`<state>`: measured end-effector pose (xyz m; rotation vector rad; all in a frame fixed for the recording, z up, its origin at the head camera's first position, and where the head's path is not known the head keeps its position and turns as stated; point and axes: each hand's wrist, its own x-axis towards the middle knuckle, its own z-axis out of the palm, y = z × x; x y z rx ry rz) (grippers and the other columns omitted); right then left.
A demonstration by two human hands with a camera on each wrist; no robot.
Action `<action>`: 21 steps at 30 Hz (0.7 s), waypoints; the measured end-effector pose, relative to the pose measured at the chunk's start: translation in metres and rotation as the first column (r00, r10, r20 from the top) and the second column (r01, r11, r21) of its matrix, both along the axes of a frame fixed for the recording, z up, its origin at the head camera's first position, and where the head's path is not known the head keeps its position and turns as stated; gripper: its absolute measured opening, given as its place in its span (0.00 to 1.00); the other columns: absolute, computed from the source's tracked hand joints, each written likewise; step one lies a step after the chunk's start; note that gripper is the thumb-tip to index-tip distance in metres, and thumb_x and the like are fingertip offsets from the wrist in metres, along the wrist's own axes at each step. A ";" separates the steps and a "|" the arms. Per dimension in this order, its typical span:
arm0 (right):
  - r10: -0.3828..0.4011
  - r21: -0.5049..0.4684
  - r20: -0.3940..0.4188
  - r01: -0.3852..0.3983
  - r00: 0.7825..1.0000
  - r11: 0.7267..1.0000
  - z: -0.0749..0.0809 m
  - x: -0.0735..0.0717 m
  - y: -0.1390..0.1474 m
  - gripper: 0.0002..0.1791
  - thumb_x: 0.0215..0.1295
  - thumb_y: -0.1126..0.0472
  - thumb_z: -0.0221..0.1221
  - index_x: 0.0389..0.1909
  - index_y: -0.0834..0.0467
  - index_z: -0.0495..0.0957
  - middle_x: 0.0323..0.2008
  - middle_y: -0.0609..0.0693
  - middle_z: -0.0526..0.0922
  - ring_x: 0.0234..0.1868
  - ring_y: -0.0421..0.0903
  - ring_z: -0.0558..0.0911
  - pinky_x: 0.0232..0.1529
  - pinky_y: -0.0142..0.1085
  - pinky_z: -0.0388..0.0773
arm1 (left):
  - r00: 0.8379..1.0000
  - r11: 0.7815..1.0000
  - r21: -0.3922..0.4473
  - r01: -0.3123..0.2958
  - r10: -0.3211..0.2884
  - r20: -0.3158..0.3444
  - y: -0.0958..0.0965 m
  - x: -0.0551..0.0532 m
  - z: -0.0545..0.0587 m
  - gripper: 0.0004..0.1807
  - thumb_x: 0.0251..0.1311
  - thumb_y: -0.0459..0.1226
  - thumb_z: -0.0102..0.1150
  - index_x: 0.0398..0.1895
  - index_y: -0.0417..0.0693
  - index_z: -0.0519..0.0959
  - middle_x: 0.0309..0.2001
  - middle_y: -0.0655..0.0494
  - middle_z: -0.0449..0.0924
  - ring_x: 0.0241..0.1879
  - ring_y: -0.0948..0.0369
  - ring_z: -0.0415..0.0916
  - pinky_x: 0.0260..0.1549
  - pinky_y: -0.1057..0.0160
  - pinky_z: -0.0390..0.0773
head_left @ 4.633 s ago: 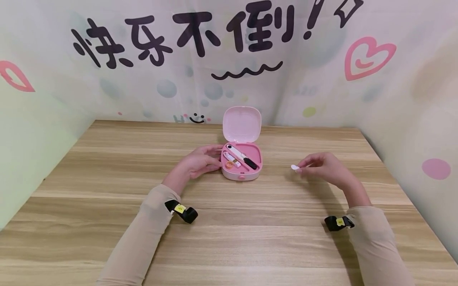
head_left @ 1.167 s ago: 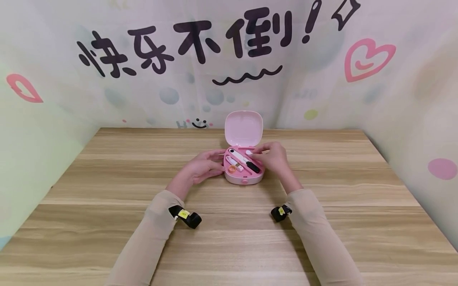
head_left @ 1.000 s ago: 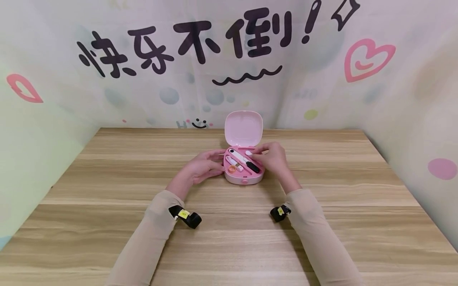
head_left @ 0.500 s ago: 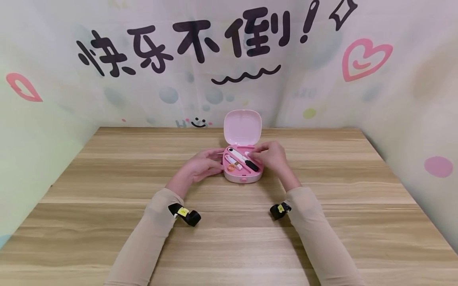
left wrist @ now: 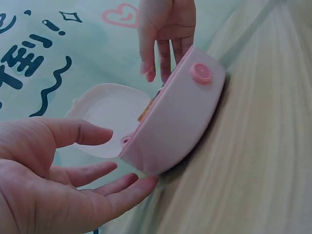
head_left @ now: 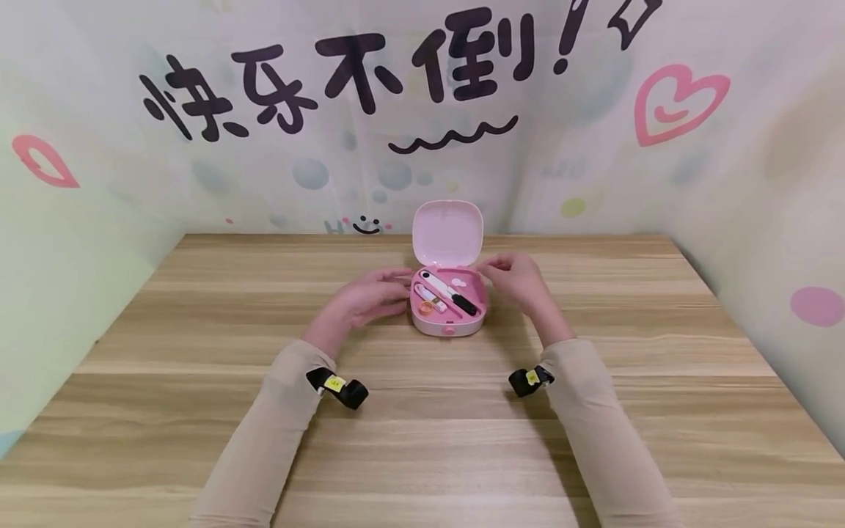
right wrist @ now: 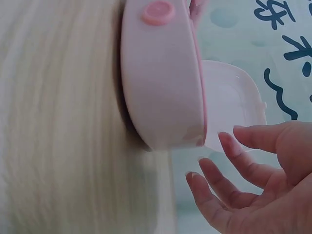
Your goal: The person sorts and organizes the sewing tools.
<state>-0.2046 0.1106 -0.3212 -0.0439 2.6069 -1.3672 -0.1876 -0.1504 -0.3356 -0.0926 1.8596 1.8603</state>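
Note:
A small pink-and-white case (head_left: 432,328) stands on the table with its hinged lid (head_left: 447,233) raised. In its pink tray lie a slim white tool with a black end (head_left: 464,303), a small white tube-like piece (head_left: 433,297), an orange ring (head_left: 425,308) and a little white flat piece (head_left: 458,282) at the right. My left hand (head_left: 370,297) is at the case's left side, fingers loosely spread, thumb apart from the wall (left wrist: 161,136). Off the right rim is my right hand (head_left: 520,282); the right wrist view shows its fingers (right wrist: 234,195) relaxed, holding nothing.
The wooden table (head_left: 422,455) extends around the case, its back edge close behind the lid. A printed backdrop (head_left: 561,183) hangs behind and at both sides. Black straps (head_left: 339,389) with yellow labels sit on both sleeves.
My right hand brought the white flat piece from the right into the case, let it go in the tray and drew back to the right. My left hand has eased slightly off the case.

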 end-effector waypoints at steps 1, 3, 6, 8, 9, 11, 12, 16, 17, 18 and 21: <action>0.001 -0.003 0.017 -0.001 1.000 1.000 0.001 -0.001 0.001 0.22 0.82 0.55 0.54 0.62 0.68 0.80 0.62 0.66 0.80 0.57 0.58 0.77 0.63 0.49 0.80 | 1.000 1.000 -0.011 -0.001 0.001 0.000 0.000 -0.001 0.002 0.34 0.76 0.26 0.48 0.83 0.38 0.56 0.81 0.38 0.59 0.78 0.44 0.62 0.77 0.49 0.67; 0.009 -0.009 0.044 -0.009 0.999 1.000 0.004 -0.004 0.002 0.23 0.83 0.54 0.52 0.65 0.68 0.77 0.64 0.67 0.78 0.59 0.60 0.78 0.66 0.51 0.80 | 1.000 0.999 -0.049 -0.004 0.004 -0.005 -0.001 -0.005 0.008 0.32 0.78 0.28 0.46 0.83 0.36 0.56 0.80 0.36 0.59 0.78 0.43 0.61 0.77 0.49 0.67; 0.034 -0.019 0.073 -0.033 0.997 0.999 0.008 -0.010 0.004 0.25 0.84 0.53 0.51 0.67 0.69 0.74 0.65 0.68 0.76 0.60 0.63 0.78 0.68 0.52 0.80 | 1.000 0.993 -0.122 -0.005 0.003 -0.020 0.000 -0.014 0.018 0.30 0.81 0.30 0.43 0.82 0.34 0.56 0.79 0.34 0.60 0.78 0.42 0.61 0.77 0.48 0.68; 0.057 -0.026 0.086 -0.055 0.995 0.998 0.013 -0.015 0.005 0.26 0.84 0.52 0.50 0.67 0.70 0.73 0.65 0.69 0.75 0.60 0.64 0.78 0.69 0.52 0.79 | 0.999 0.984 -0.175 -0.006 0.000 -0.034 0.000 -0.019 0.024 0.29 0.83 0.33 0.42 0.81 0.33 0.57 0.78 0.33 0.61 0.77 0.41 0.62 0.76 0.48 0.69; 0.068 -0.031 0.094 -0.065 0.993 0.997 0.015 -0.017 0.006 0.27 0.84 0.51 0.50 0.67 0.71 0.72 0.65 0.69 0.75 0.60 0.64 0.77 0.69 0.52 0.79 | 0.999 0.981 -0.195 -0.005 -0.002 -0.037 0.001 -0.022 0.026 0.29 0.83 0.35 0.41 0.81 0.32 0.57 0.78 0.33 0.62 0.77 0.41 0.63 0.76 0.48 0.70; 0.085 -0.035 0.116 -0.081 0.990 0.996 0.020 -0.021 0.007 0.30 0.85 0.48 0.48 0.68 0.71 0.71 0.66 0.69 0.74 0.61 0.64 0.77 0.70 0.52 0.78 | 0.999 0.973 -0.232 -0.003 -0.007 -0.043 0.002 -0.028 0.029 0.29 0.85 0.39 0.40 0.81 0.31 0.56 0.77 0.32 0.62 0.76 0.41 0.64 0.76 0.49 0.70; 0.092 -0.035 0.128 -0.088 0.988 0.995 0.022 -0.023 0.007 0.31 0.85 0.46 0.47 0.69 0.71 0.71 0.66 0.70 0.74 0.62 0.65 0.77 0.71 0.52 0.78 | 0.999 0.968 -0.249 -0.002 -0.009 -0.040 0.002 -0.030 0.031 0.30 0.86 0.41 0.39 0.81 0.32 0.56 0.76 0.31 0.63 0.76 0.41 0.65 0.75 0.49 0.71; 0.109 -0.032 0.166 -0.105 0.980 0.994 0.031 -0.029 0.008 0.38 0.85 0.40 0.42 0.73 0.70 0.67 0.66 0.70 0.73 0.65 0.67 0.77 0.72 0.54 0.76 | 1.000 0.958 -0.287 -0.013 0.010 -0.012 0.005 -0.038 0.035 0.34 0.87 0.49 0.32 0.81 0.33 0.55 0.75 0.30 0.65 0.73 0.40 0.68 0.73 0.51 0.74; 0.113 -0.030 0.172 -0.110 0.979 0.994 0.033 -0.030 0.008 0.39 0.85 0.39 0.41 0.73 0.70 0.67 0.66 0.70 0.73 0.65 0.67 0.77 0.72 0.54 0.76 | 1.000 0.956 -0.293 -0.015 0.014 -0.005 0.006 -0.039 0.036 0.34 0.87 0.50 0.30 0.81 0.33 0.56 0.75 0.30 0.65 0.73 0.40 0.69 0.73 0.51 0.74; 0.121 -0.031 0.176 -0.118 0.977 0.993 0.035 -0.031 0.008 0.41 0.85 0.37 0.39 0.74 0.70 0.66 0.66 0.71 0.73 0.66 0.68 0.76 0.72 0.54 0.76 | 1.000 0.957 -0.291 -0.020 0.023 0.006 0.006 -0.041 0.037 0.35 0.87 0.51 0.29 0.81 0.33 0.56 0.74 0.29 0.65 0.72 0.39 0.69 0.72 0.51 0.75; 0.139 -0.026 0.184 -0.137 0.973 0.990 0.042 -0.035 0.006 0.45 0.83 0.33 0.35 0.75 0.70 0.65 0.68 0.72 0.72 0.67 0.69 0.76 0.73 0.55 0.75 | 0.999 0.958 -0.284 -0.027 0.038 0.033 0.008 -0.046 0.041 0.37 0.86 0.53 0.26 0.80 0.32 0.56 0.74 0.28 0.65 0.72 0.38 0.70 0.71 0.51 0.76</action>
